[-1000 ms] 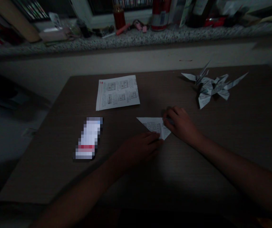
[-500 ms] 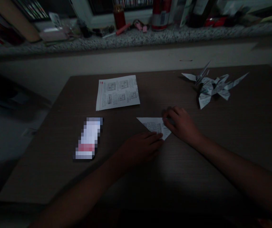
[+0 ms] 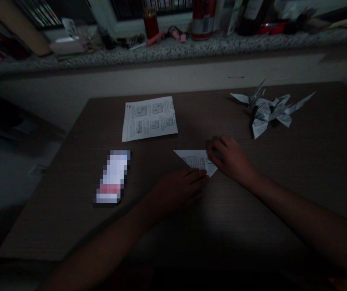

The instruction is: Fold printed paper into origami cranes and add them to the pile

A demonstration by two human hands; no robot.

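A printed sheet folded into a triangle, the folded paper (image 3: 193, 159), lies on the table with its long point toward the left. My left hand (image 3: 182, 185) rests along its lower edge, fingers stretched out flat over the paper. At the right corner, my right hand (image 3: 229, 155) has its fingers bent and closed on the paper, the thumb lying on top. That corner is partly hidden under the right hand's fingers.
A flat printed sheet (image 3: 151, 118) lies farther back on the table (image 3: 79, 161). A blurred-out phone (image 3: 113, 176) sits at the left. Folded paper cranes (image 3: 270, 111) stand at the back right. Bottles and small items line the granite windowsill (image 3: 167, 50) behind.
Almost nothing differs. The view has shifted very slightly; both hands stay in place on the folded paper.
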